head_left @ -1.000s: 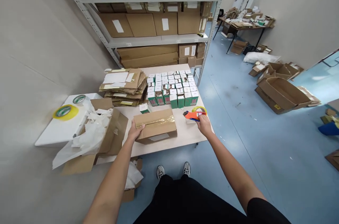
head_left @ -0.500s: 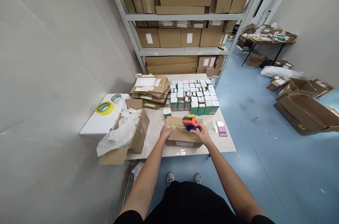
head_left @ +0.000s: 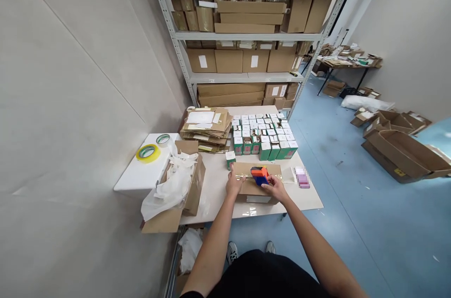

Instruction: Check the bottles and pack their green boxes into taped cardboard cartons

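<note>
In the head view, the right hand (head_left: 276,189) is covering part of the carton (head_left: 249,188), and the tape dispenser (head_left: 260,177) is masking the middle of the carton's top. Whether the dispenser is touching the cardboard cannot be told. A purple item (head_left: 302,178) at the table's (head_left: 218,201) right side is showing only as coarse blocks, and the frame edge is cutting off the top of the shelving (head_left: 246,78). The carton is lying near the table's front edge. Both forearms are reaching forward and converging on it. The left hand (head_left: 233,185) is bearing on its left end, thumb over the top; how firmly it is gripping cannot be told. The right hand, wrist bent inward, is holding the dispenser between thumb and fingers.
</note>
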Available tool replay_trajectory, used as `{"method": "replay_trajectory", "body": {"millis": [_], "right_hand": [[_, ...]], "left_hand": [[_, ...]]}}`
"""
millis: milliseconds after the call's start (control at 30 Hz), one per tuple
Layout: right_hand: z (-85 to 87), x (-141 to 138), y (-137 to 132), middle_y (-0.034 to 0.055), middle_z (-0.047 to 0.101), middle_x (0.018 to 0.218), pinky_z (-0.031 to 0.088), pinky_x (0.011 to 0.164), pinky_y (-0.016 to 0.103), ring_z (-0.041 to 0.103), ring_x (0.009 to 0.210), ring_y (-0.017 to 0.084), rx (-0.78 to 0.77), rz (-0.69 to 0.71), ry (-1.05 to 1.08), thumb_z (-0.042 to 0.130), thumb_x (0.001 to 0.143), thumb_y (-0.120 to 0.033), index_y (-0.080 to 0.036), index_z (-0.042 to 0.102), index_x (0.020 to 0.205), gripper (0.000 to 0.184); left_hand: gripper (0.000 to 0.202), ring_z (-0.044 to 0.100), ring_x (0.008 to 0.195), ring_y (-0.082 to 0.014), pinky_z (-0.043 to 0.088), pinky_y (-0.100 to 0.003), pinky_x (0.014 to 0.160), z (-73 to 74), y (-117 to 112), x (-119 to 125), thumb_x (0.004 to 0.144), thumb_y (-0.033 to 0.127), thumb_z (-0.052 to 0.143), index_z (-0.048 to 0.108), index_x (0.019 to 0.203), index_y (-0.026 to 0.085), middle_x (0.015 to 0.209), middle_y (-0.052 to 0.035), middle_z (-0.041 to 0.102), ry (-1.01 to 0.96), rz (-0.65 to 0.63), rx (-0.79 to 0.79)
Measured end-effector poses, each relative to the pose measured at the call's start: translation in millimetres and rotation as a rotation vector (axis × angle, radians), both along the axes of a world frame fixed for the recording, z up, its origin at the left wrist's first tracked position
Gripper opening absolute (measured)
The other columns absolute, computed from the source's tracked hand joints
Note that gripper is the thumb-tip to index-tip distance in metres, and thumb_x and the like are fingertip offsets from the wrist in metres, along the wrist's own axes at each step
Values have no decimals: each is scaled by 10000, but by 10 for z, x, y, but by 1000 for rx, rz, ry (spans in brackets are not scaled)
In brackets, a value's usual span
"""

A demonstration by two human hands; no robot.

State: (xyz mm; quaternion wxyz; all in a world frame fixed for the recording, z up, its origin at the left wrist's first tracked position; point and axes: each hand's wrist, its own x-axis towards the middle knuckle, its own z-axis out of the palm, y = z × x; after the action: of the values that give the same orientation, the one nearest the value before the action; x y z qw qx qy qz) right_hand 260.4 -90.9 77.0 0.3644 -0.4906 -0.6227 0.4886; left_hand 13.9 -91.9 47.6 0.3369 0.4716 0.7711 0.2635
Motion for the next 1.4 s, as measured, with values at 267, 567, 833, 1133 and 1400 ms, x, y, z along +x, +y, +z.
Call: {"method": "replay_trajectory", "body": {"millis": [267,567,833,1133,1400], "right_hand": [[-38,24,58,17,695,851,513,809,367,642,834,232,-11,6,72,807,667,-660,-229,605,832,503],[-28,37,161,2,676,839,484,820,342,606,823,207,-3,49,56,826,687,-590,-226,609,812,441],[-21,25,228,-5,651,810,478,805,344,586,805,200,-10,75,24,809,681,-610,-227,589,799,457],[193,40,314,24,705,881,481,896,392,625,904,245,-19,196,-48,805,695,-550,-217,701,864,388],[352,30,485,53,724,966,486,883,382,632,916,251,9,318,-102,742,752,-485,-209,705,923,327]], "left_hand": [[984,383,1515,-318,342,-462,1238,333,-274,187,840,312,749,196,1651,250,1639,-166,387,155,-98,447],[496,601,1313,-282,508,-458,1123,704,-363,234,905,202,695,576,1382,262,1387,-113,630,267,-293,797],[151,687,1091,-227,582,-411,990,1033,-289,102,972,310,645,780,972,242,1301,-94,680,43,-232,868],[281,698,983,-224,581,-321,810,1146,25,-267,867,471,723,744,887,192,1020,-102,745,-359,100,687],[284,709,841,-164,545,-261,693,502,67,-389,874,462,690,562,906,210,1074,-98,720,-627,281,223]]}}
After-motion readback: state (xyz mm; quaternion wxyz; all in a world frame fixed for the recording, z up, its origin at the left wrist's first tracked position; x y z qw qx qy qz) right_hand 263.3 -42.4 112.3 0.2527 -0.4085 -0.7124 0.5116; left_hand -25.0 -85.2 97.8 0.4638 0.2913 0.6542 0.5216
